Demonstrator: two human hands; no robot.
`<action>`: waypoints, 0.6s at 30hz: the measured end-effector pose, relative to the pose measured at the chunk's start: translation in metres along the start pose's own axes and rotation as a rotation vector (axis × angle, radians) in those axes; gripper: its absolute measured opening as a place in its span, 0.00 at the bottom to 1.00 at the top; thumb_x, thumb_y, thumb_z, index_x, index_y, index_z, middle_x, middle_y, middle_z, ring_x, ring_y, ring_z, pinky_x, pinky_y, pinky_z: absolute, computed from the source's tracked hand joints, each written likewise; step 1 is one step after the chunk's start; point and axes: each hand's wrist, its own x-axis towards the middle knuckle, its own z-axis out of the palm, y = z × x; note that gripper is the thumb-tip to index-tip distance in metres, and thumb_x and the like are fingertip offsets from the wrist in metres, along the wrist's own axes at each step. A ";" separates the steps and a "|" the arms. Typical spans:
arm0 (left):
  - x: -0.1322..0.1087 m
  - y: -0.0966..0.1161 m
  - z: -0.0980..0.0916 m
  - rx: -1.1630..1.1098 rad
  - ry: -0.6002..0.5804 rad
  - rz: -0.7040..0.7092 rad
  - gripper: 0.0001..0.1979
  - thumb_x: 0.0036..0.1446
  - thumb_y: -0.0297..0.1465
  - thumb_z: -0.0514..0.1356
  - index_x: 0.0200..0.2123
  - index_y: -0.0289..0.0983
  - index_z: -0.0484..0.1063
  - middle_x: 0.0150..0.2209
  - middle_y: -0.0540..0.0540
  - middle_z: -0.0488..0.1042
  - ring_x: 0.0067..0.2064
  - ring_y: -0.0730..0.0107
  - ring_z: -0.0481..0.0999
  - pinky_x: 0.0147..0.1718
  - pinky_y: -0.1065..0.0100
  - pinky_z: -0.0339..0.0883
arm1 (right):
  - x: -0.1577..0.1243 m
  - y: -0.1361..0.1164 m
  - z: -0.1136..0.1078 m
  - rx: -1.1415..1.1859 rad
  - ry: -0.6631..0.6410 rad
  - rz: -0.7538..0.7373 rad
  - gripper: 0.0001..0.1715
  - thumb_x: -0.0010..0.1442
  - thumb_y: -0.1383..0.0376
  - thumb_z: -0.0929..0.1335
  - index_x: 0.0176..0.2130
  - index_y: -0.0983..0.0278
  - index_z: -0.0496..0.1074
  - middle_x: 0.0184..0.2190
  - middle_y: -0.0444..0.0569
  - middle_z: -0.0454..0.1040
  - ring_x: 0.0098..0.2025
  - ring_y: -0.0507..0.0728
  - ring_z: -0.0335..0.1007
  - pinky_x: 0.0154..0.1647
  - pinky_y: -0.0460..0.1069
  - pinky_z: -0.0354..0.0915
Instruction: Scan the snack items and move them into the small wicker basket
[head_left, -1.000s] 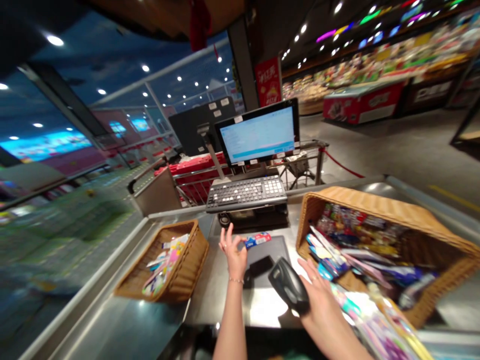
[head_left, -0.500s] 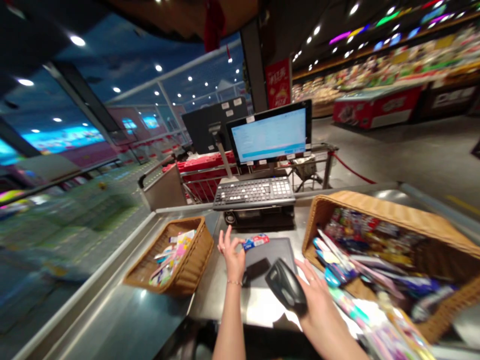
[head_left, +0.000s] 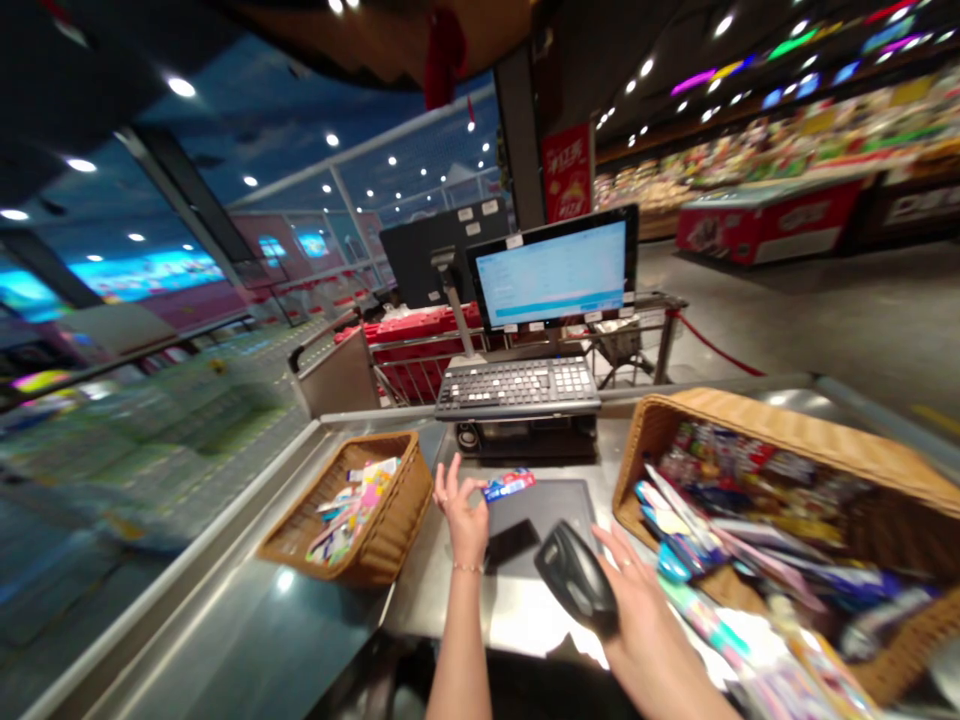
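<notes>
Between the thumb and a finger of my left hand (head_left: 463, 515) I pinch one end of a small blue, red and white box (head_left: 510, 485), its print too blurred to read. It is held above a grey pad (head_left: 574, 500) on the counter. My right hand (head_left: 637, 610) is wrapped round a black handheld barcode scanner (head_left: 574, 570), whose head points up and left toward the pad. A dark flat rectangle (head_left: 513, 542) lies on the pad between my hands.
To the left stands a wicker basket (head_left: 412, 505) with several packaged items. A larger wicker basket (head_left: 780, 410) at right holds many packages, and more packages (head_left: 780, 670) lie before it. Ahead are a keyboard (head_left: 517, 387) and a lit monitor (head_left: 555, 272) on the metal counter (head_left: 330, 640).
The camera view has shifted slightly, so the surroundings sit a little further right. Both hands keep their holds; the small box and the scanner have barely moved.
</notes>
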 end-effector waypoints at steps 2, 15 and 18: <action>0.000 0.000 -0.001 0.000 0.001 -0.004 0.04 0.54 0.28 0.62 0.29 0.41 0.76 0.64 0.43 0.66 0.70 0.48 0.52 0.65 0.38 0.49 | 0.000 -0.001 0.000 0.004 -0.013 0.014 0.40 0.47 0.77 0.63 0.59 0.67 0.68 0.70 0.61 0.56 0.74 0.70 0.41 0.70 0.69 0.54; 0.004 -0.008 -0.010 -0.015 0.023 -0.035 0.03 0.55 0.29 0.62 0.30 0.42 0.76 0.64 0.44 0.65 0.70 0.49 0.50 0.66 0.39 0.48 | 0.005 0.013 0.019 0.027 -0.011 0.000 0.37 0.48 0.72 0.66 0.59 0.64 0.69 0.71 0.58 0.56 0.74 0.69 0.41 0.70 0.68 0.52; 0.004 -0.009 -0.012 -0.005 0.029 -0.031 0.04 0.55 0.28 0.62 0.29 0.42 0.76 0.64 0.44 0.65 0.70 0.49 0.50 0.66 0.38 0.48 | 0.005 0.012 0.021 0.014 -0.007 -0.009 0.38 0.48 0.72 0.66 0.59 0.65 0.69 0.71 0.59 0.56 0.74 0.69 0.41 0.70 0.68 0.52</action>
